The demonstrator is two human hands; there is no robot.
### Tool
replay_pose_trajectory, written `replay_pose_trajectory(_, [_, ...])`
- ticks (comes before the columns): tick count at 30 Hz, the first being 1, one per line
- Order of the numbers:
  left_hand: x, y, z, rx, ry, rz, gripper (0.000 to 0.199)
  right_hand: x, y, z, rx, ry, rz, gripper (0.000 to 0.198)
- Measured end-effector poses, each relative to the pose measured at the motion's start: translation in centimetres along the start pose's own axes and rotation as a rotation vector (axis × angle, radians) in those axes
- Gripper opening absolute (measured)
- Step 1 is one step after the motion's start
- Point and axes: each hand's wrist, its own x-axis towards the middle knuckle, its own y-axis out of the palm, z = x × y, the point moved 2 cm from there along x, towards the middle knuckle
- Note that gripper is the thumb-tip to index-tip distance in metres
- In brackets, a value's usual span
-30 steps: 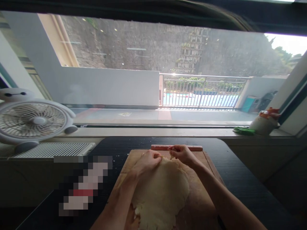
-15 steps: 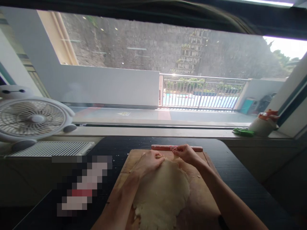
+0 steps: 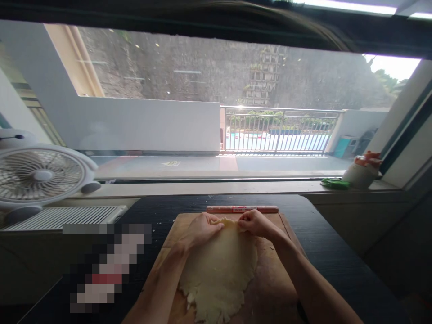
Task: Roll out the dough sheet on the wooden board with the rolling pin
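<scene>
A thin, pale sheet of dough point(image 3: 221, 265) with a ragged near edge lies on a wooden board point(image 3: 273, 279). At its far left corner, my left hand point(image 3: 206, 228) pinches the edge between thumb and fingers. My right hand point(image 3: 254, 223) grips the far right corner of the same sheet. Between the two hands the far edge of the dough is lifted a little and curls. Just beyond them, a rolling pin point(image 3: 219, 209) in a reddish wrapper with a label lies across the board's far end.
The board rests on a black table point(image 3: 334, 252). A white fan point(image 3: 42, 175) stands at the left by the windowsill. A pale pot point(image 3: 361, 173) and a green cloth point(image 3: 335, 183) sit on the sill at right. Something blurred out point(image 3: 111, 270) lies on the table's left.
My right hand has come back to the dough and now holds its far right corner. The far edge between my hands looks more raised. The view has shifted slightly.
</scene>
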Motion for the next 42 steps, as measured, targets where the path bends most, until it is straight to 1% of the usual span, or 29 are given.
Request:
replay_pose_trajectory(3, [0.5, 0.1, 0.4, 0.061, -0.026, -0.003, 0.029, 0.4, -0.1, -0.2, -0.073, 0.014, -0.099, 0.021])
replay_pose_trajectory(7, [0.6, -0.5, 2.2, 0.216, -0.065, -0.036, 0.026, 0.1, -2.2, -0.9, -0.129, 0.040, -0.201, 0.023])
replay_pose_trajectory(8, [0.5, -0.9, 2.6, 0.260, -0.080, -0.041, 0.026, -0.1, -2.6, -1.2, -0.131, 0.044, -0.210, 0.023])
replay_pose_trajectory(10, [0.4, -1.7, 3.0, 0.301, -0.095, -0.019, 0.027, -0.3, -2.9, -1.4, -0.129, 0.041, -0.173, 0.021])
replay_pose_trajectory(12, [0.7, -2.0, 2.8, 0.287, -0.088, 0.031, 0.032, -0.4, -2.4, -1.4, -0.135, 0.022, -0.100, 0.018])
replay_pose_trajectory(14, [1.4, -1.6, 2.1, 0.259, -0.080, 0.055, 0.038, -0.3, -1.5, -1.1, -0.152, 0.002, -0.063, 0.015])
replay_pose_trajectory(17, [2.6, -0.1, 1.4, 0.207, -0.102, 0.045, 0.040, -0.3, -0.4, -0.3, -0.232, -0.034, -0.092, 0.015])
replay_pose_trajectory(20, [3.2, 1.5, 1.6, 0.089, -0.110, 0.033, 0.035, -0.3, 0.1, 0.2, -0.335, -0.069, -0.100, 0.013])
replay_pose_trajectory(23, [3.1, 2.1, 1.9, 0.005, -0.023, 0.057, 0.031, -0.4, 0.1, 0.3, -0.370, -0.084, -0.095, 0.011])
replay_pose_trajectory(27, [3.0, 2.1, 1.9, 0.000, 0.052, 0.057, 0.031, -0.2, -0.1, -0.2, -0.318, -0.086, -0.122, 0.016])
replay_pose_trajectory(30, [3.0, 1.4, 2.4, 0.068, 0.030, -0.013, 0.029, 0.0, -0.4, -0.5, -0.286, -0.102, -0.162, 0.018])
replay_pose_trajectory(33, [2.5, -0.3, 4.4, 0.162, -0.093, -0.165, 0.028, 0.0, -1.0, -0.8, -0.268, -0.090, -0.197, 0.018])
replay_pose_trajectory(34, [2.1, -1.1, 5.3, 0.176, -0.134, -0.192, 0.029, 0.0, -1.1, -0.8, -0.257, -0.080, -0.188, 0.019])
replay_pose_trajectory(35, [1.6, -1.8, 6.2, 0.179, -0.164, -0.183, 0.029, -0.1, -1.2, -0.9, -0.241, -0.073, -0.164, 0.020])
replay_pose_trajectory(37, [0.6, -3.0, 7.7, 0.196, -0.198, -0.090, 0.029, -0.4, -1.3, -0.8, -0.200, -0.066, -0.081, 0.021])
replay_pose_trajectory(38, [0.0, -3.6, 8.0, 0.239, -0.218, -0.053, 0.029, -0.5, -1.2, -0.7, -0.182, -0.065, -0.036, 0.021])
replay_pose_trajectory(39, [-0.5, -4.1, 8.0, 0.313, -0.245, -0.049, 0.030, -0.7, -1.2, -0.6, -0.168, -0.067, 0.003, 0.021])
replay_pose_trajectory(40, [-1.0, -4.5, 7.7, 0.408, -0.269, -0.081, 0.030, -0.9, -1.1, -0.4, -0.159, -0.070, 0.034, 0.020])
replay_pose_trajectory(41, [-1.4, -4.6, 7.0, 0.503, -0.273, -0.140, 0.031, -1.0, -0.9, -0.3, -0.157, -0.075, 0.060, 0.020])
replay_pose_trajectory(42, [-1.7, -4.5, 6.2, 0.577, -0.232, -0.202, 0.032, -1.1, -0.8, -0.1, -0.159, -0.081, 0.079, 0.019])
